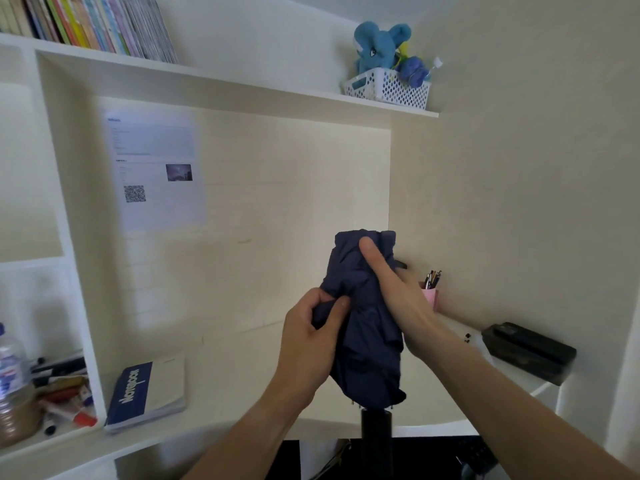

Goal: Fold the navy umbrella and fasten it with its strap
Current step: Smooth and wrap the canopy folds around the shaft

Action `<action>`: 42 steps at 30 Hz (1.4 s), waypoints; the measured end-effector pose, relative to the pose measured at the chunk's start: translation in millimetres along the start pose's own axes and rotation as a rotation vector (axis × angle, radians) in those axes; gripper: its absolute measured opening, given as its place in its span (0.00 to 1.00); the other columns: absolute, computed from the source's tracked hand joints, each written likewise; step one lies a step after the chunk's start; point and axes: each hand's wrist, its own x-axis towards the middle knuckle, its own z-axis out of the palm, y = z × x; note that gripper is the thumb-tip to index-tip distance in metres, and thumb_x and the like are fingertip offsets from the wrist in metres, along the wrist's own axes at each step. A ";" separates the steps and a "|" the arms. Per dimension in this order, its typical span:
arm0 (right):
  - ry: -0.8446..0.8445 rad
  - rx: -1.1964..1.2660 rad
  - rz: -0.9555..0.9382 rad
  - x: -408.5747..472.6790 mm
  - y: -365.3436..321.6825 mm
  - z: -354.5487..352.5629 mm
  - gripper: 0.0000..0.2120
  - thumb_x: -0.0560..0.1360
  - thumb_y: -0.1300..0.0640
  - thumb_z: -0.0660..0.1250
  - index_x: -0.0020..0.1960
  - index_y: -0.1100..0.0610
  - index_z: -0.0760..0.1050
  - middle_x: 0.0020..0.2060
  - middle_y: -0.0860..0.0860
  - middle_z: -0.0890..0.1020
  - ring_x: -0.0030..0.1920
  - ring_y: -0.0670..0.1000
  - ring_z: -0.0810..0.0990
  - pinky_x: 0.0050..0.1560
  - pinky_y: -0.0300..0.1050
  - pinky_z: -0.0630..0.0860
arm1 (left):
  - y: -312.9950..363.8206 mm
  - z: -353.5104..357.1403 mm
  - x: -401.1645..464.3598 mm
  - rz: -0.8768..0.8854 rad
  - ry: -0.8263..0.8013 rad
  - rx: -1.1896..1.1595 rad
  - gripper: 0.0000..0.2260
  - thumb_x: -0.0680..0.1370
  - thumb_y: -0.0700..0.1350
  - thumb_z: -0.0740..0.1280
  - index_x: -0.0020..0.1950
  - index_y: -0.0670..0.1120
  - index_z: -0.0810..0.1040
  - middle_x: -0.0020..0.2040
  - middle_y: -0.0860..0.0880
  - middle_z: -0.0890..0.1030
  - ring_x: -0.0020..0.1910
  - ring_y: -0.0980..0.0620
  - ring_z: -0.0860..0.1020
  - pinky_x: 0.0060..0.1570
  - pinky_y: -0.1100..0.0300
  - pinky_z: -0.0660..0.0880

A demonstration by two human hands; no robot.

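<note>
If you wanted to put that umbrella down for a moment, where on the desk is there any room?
The widest bare patch of desk lies between the notebook and the hands. A narrower strip sits between the pink pen cup and the black case. The left cubby, with bottle and markers, is crowded.

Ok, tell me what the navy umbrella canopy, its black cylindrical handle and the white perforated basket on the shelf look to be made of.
Navy umbrella canopy: thin woven synthetic cloth, probably nylon or polyester, matte; it crumples into soft folds in both hands.
Black cylindrical handle: likely plastic or rubber-coated, smooth and dull; the picture leaves it open.
White perforated basket: moulded plastic, slightly glossy, with even rows of punched holes.
</note>
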 end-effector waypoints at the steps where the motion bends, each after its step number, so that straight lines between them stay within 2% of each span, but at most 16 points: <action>1: -0.081 0.035 0.018 -3.1 3.1 -0.5 0.31 0.67 0.31 0.74 0.58 0.55 0.84 0.50 0.50 0.90 0.53 0.52 0.89 0.56 0.50 0.83 | -0.8 1.0 1.1 0.030 0.066 0.029 0.10 0.82 0.43 0.70 0.43 0.41 0.78 0.36 0.46 0.81 0.37 0.51 0.78 0.39 0.52 0.76; 3: -0.251 0.074 0.032 -8.8 12.0 -1.9 0.30 0.69 0.38 0.76 0.66 0.50 0.80 0.57 0.47 0.89 0.57 0.50 0.88 0.59 0.53 0.82 | 0.5 -1.6 5.2 0.075 0.150 0.061 0.10 0.82 0.43 0.70 0.42 0.43 0.78 0.35 0.49 0.80 0.35 0.54 0.76 0.39 0.56 0.75; 5: -0.296 0.106 0.039 -11.3 20.1 -3.1 0.28 0.71 0.46 0.78 0.69 0.48 0.77 0.59 0.46 0.88 0.58 0.49 0.87 0.60 0.54 0.83 | 2.1 -5.9 8.8 0.114 0.169 0.083 0.10 0.82 0.43 0.70 0.42 0.42 0.77 0.35 0.44 0.80 0.35 0.53 0.75 0.39 0.53 0.75; 8: -0.274 0.260 0.065 -12.3 22.8 2.4 0.30 0.73 0.57 0.79 0.71 0.51 0.73 0.61 0.50 0.87 0.59 0.52 0.87 0.59 0.54 0.83 | 3.7 -3.8 5.5 0.160 0.208 0.132 0.11 0.82 0.44 0.70 0.42 0.42 0.76 0.36 0.45 0.79 0.34 0.53 0.74 0.38 0.55 0.75; 10: -0.182 0.352 0.066 -15.3 22.2 7.9 0.31 0.71 0.62 0.79 0.70 0.54 0.70 0.60 0.52 0.87 0.54 0.52 0.89 0.52 0.51 0.85 | 5.3 0.0 1.1 0.188 0.252 0.160 0.11 0.82 0.45 0.71 0.41 0.44 0.75 0.36 0.46 0.79 0.33 0.56 0.74 0.37 0.60 0.73; 13: -0.105 0.428 0.036 -18.8 18.9 7.8 0.23 0.74 0.64 0.76 0.67 0.56 0.74 0.56 0.55 0.88 0.52 0.54 0.89 0.48 0.50 0.86 | 8.5 -6.0 5.3 0.185 0.248 0.180 0.11 0.80 0.47 0.73 0.40 0.46 0.78 0.40 0.48 0.80 0.38 0.56 0.77 0.41 0.62 0.75; 15: -0.138 0.434 0.051 -17.6 16.0 -2.6 0.18 0.76 0.64 0.72 0.65 0.56 0.79 0.56 0.58 0.89 0.56 0.60 0.88 0.53 0.54 0.85 | 14.6 -16.5 10.9 0.155 0.183 0.225 0.08 0.76 0.49 0.77 0.38 0.51 0.83 0.51 0.52 0.79 0.47 0.61 0.80 0.47 0.69 0.76; 17: -0.177 0.404 0.081 -16.3 15.9 -12.3 0.17 0.76 0.63 0.71 0.64 0.56 0.81 0.56 0.60 0.88 0.57 0.63 0.87 0.58 0.57 0.83 | 21.5 -26.1 13.1 0.119 0.097 0.299 0.05 0.74 0.50 0.79 0.39 0.54 0.86 0.56 0.55 0.77 0.51 0.66 0.79 0.50 0.73 0.75; 21: -0.188 0.315 0.126 -19.7 18.5 -11.7 0.24 0.70 0.52 0.79 0.63 0.60 0.82 0.55 0.60 0.89 0.56 0.63 0.88 0.62 0.62 0.82 | 28.1 -28.8 10.2 0.025 -0.050 0.192 0.05 0.76 0.49 0.77 0.43 0.49 0.87 0.47 0.51 0.87 0.48 0.56 0.85 0.50 0.61 0.80; 25: -0.190 0.349 0.217 -21.9 13.8 -13.2 0.26 0.70 0.42 0.78 0.61 0.58 0.85 0.55 0.59 0.89 0.56 0.61 0.88 0.63 0.58 0.81 | 34.4 -34.9 13.1 0.023 -0.173 0.166 0.08 0.79 0.45 0.75 0.40 0.46 0.87 0.47 0.50 0.88 0.48 0.55 0.85 0.49 0.62 0.80; 27: -0.242 0.417 0.269 -25.5 10.2 -16.3 0.25 0.73 0.39 0.74 0.58 0.58 0.87 0.55 0.59 0.89 0.53 0.59 0.88 0.58 0.54 0.82 | 34.8 -36.4 13.9 -0.013 -0.251 0.156 0.10 0.80 0.45 0.73 0.40 0.44 0.86 0.49 0.51 0.88 0.49 0.56 0.85 0.51 0.63 0.80; 31: -0.312 0.557 0.197 -27.2 10.3 -18.7 0.21 0.74 0.39 0.70 0.54 0.55 0.87 0.52 0.58 0.87 0.45 0.56 0.87 0.49 0.50 0.84 | 30.7 -29.2 10.2 -0.201 -0.417 -0.034 0.12 0.77 0.51 0.72 0.42 0.43 0.84 0.43 0.50 0.83 0.45 0.54 0.80 0.49 0.58 0.79; 35: -0.321 0.557 0.102 -23.6 12.4 -19.5 0.21 0.72 0.40 0.71 0.54 0.56 0.87 0.53 0.58 0.89 0.48 0.55 0.88 0.53 0.50 0.84 | 33.2 -25.9 7.3 -0.250 -0.455 -0.144 0.10 0.77 0.50 0.70 0.41 0.45 0.81 0.42 0.49 0.81 0.41 0.53 0.78 0.37 0.63 0.76; 38: -0.306 0.534 0.071 -16.6 18.9 -15.8 0.38 0.65 0.37 0.79 0.66 0.60 0.82 0.61 0.61 0.85 0.58 0.58 0.85 0.64 0.55 0.79 | 33.4 -19.5 4.6 -0.251 -0.497 -0.157 0.10 0.76 0.50 0.72 0.46 0.43 0.82 0.46 0.44 0.82 0.45 0.49 0.80 0.42 0.58 0.77; 40: -0.227 0.478 0.035 -13.4 21.4 -11.8 0.42 0.62 0.36 0.81 0.65 0.63 0.81 0.58 0.62 0.86 0.56 0.59 0.86 0.60 0.54 0.81 | 30.1 -15.6 4.0 -0.184 -0.437 -0.118 0.12 0.75 0.50 0.74 0.46 0.41 0.83 0.46 0.43 0.85 0.46 0.48 0.82 0.47 0.53 0.78; 42: -0.100 0.371 -0.031 -10.2 19.8 -11.1 0.35 0.64 0.38 0.78 0.62 0.62 0.82 0.54 0.59 0.89 0.52 0.56 0.89 0.54 0.51 0.84 | 24.3 -13.7 4.0 -0.047 -0.283 -0.021 0.10 0.76 0.47 0.75 0.44 0.40 0.84 0.43 0.42 0.86 0.43 0.50 0.83 0.47 0.52 0.80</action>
